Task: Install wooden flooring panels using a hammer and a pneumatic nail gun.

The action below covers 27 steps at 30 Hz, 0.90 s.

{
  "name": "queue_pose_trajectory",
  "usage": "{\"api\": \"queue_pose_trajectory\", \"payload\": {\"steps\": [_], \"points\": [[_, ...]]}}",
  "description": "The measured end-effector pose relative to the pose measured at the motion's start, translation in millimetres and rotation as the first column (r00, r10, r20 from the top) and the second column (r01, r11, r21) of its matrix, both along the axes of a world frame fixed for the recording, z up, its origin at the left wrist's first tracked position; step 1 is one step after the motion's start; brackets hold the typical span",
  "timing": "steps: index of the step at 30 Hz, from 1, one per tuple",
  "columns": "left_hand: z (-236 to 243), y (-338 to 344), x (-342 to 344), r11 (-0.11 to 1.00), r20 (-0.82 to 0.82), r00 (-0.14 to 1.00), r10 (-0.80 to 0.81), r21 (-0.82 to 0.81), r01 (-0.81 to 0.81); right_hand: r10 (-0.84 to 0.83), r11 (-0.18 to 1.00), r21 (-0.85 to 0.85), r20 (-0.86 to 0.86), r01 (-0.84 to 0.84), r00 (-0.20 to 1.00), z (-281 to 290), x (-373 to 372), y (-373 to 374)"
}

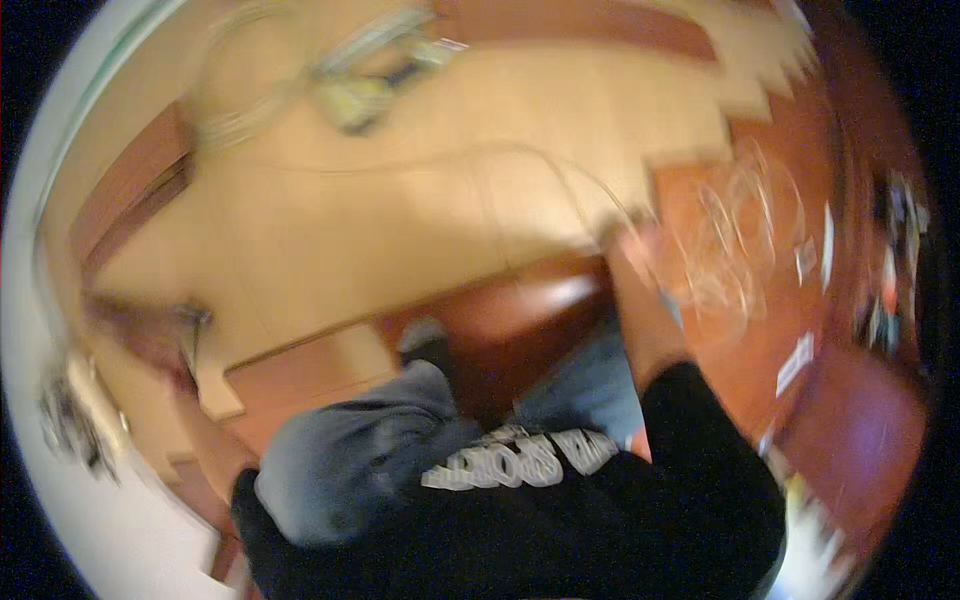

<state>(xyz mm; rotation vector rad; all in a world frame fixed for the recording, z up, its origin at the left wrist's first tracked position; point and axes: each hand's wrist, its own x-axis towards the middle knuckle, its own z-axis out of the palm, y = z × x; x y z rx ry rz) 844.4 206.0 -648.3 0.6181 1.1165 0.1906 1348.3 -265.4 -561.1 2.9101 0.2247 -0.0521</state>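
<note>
My right hand (636,245) is closed at the near right edge of the pale wooden surface. A thin pale cord (520,148) runs from it in an arc to the left across that surface, and the fingers seem wrapped round the cord. My left hand (178,376) is stretched out at the far left, smeared by motion. Close by its fingers is a dark, blurred thing (150,328) whose kind I cannot make out, nor whether the hand holds it. Tangled loops of clear, thin cord (735,235) lie on the reddish-brown surface beside my right hand.
A coil of pale cord (240,85) and a blurred yellow-green and grey object (360,85) lie at the back. Reddish-brown boards (140,190) edge the left side. A reddish-brown box-like block (855,440) stands at right, near mixed small items (890,260).
</note>
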Motion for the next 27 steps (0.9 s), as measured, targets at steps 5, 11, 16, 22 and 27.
{"api": "queue_pose_trajectory", "payload": {"steps": [5, 11, 16, 22, 27], "points": [[42.8, -91.4, -0.5, 0.787, -0.134, 0.812, -0.568, 0.200, 0.583, -0.084, 0.944, 0.330, 0.207, 0.011, 0.975, -6.9, -13.6, 0.2], [96.5, -116.0, -111.1, 0.388, -0.453, 0.545, -0.706, 0.397, 0.832, 0.178, 0.976, 0.179, -0.331, -0.124, 0.927, 29.2, 7.9, -5.4], [143.4, -134.8, -206.6, 0.057, -0.729, 0.330, -0.600, 0.372, 0.926, 0.272, 0.928, 0.357, -0.842, 0.105, 0.466, 154.6, 79.7, 8.6], [180.1, -99.6, -235.2, -0.397, -0.934, 0.066, -0.352, 0.213, 0.893, 0.381, 0.672, 0.644, -0.724, 0.366, 0.575, 250.5, 107.5, 18.0], [247.5, -108.0, -45.8, 0.188, -0.826, 0.239, -0.511, 0.164, 0.968, 0.479, 0.818, 0.566, -0.766, 0.097, 0.428, 285.4, 40.9, -5.9]]}}
